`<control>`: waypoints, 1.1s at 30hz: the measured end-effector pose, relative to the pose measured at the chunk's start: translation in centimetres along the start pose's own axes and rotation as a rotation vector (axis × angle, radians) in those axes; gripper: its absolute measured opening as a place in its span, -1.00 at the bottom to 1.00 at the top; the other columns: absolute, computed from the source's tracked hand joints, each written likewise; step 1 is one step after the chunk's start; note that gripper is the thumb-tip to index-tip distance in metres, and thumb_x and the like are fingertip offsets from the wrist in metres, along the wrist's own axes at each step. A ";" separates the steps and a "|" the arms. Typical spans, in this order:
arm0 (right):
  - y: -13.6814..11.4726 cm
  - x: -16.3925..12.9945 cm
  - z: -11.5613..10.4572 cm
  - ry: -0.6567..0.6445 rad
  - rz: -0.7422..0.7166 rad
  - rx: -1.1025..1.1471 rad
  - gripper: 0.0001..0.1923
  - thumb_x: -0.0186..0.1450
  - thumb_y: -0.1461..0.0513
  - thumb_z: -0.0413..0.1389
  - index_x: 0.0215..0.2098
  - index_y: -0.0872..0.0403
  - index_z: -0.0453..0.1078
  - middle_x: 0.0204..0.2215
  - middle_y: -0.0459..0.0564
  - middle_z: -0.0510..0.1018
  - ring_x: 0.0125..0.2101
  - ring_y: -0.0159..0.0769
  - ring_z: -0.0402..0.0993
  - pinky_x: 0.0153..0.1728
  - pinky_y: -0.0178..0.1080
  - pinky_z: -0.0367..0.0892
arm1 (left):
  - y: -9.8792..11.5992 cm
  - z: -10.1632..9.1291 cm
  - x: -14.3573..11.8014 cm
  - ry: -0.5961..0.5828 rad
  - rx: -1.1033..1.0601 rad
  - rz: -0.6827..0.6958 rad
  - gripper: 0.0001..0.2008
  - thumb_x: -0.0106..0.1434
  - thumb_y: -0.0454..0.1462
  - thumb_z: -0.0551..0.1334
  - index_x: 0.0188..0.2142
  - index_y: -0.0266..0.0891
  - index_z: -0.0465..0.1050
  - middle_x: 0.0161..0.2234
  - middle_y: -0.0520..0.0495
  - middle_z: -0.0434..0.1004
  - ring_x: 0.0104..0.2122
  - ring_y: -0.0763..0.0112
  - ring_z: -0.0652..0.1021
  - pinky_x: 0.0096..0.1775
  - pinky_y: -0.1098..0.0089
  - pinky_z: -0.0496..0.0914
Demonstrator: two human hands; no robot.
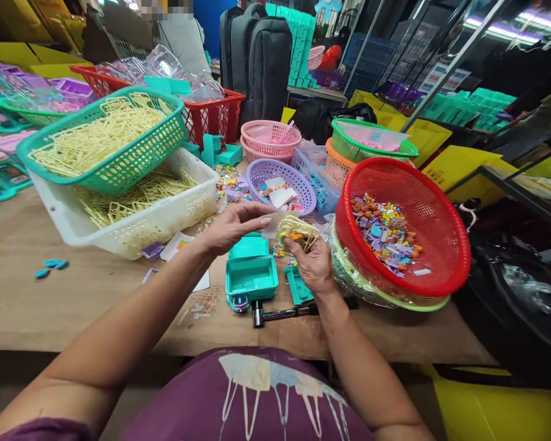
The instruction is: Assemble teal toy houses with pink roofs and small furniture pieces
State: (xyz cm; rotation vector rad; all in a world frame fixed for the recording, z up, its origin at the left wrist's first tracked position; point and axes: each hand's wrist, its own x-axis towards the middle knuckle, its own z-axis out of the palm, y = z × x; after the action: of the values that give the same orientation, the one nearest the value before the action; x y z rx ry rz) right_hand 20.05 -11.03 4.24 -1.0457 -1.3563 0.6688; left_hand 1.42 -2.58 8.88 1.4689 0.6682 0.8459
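Both grips closed: right hand (313,264) clasps a cream plastic lattice piece (296,229); left hand (232,228) pinches a thin translucent sheet (272,226) above the wooden desk (50,300).

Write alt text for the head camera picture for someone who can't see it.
Two bare hands meet over a wooden table: the right hand holds a small yellow plastic piece, which the left hand touches. Below lies an open teal box, with a red basket of small colourful bits to the right.
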 end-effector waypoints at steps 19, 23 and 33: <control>-4.3 1.5 2.0 -0.850 -0.420 -0.714 -0.50 0.36 0.35 0.04 0.25 0.08 0.13 -0.09 0.11 0.47 -0.06 -0.13 0.41 -0.06 -0.05 0.42 | -3.3 -1.4 -8.3 0.168 0.227 0.123 -0.58 0.38 0.00 0.11 -0.12 -0.28 0.53 -0.25 -0.11 0.59 -0.24 0.33 0.56 -0.15 0.35 0.43; -4.5 1.3 3.0 -0.905 -0.486 -0.860 -0.50 0.40 0.32 -0.01 0.29 0.10 0.08 -0.10 0.12 0.46 -0.05 -0.12 0.40 -0.06 -0.04 0.42 | -5.1 -0.8 -9.3 0.284 0.161 0.149 -0.51 0.40 0.05 0.04 -0.07 -0.30 0.50 -0.14 -0.17 0.58 -0.15 0.27 0.56 -0.07 0.30 0.43; -4.5 1.9 3.6 -1.011 -0.414 -1.141 -0.84 0.42 0.35 -0.05 -0.09 0.16 0.33 -0.18 0.10 0.41 -0.15 -0.15 0.36 -0.15 -0.10 0.40 | -6.3 0.4 -10.2 0.321 0.363 0.121 -0.60 0.42 -0.03 0.04 0.02 -0.25 0.41 -0.03 -0.14 0.52 -0.04 0.28 0.51 0.01 0.31 0.37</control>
State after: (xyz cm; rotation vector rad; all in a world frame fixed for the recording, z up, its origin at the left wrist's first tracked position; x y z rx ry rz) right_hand 16.03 -10.55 8.76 -1.2358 -2.9275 -0.0150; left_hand -3.44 -10.66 1.50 1.7273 1.0219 1.1102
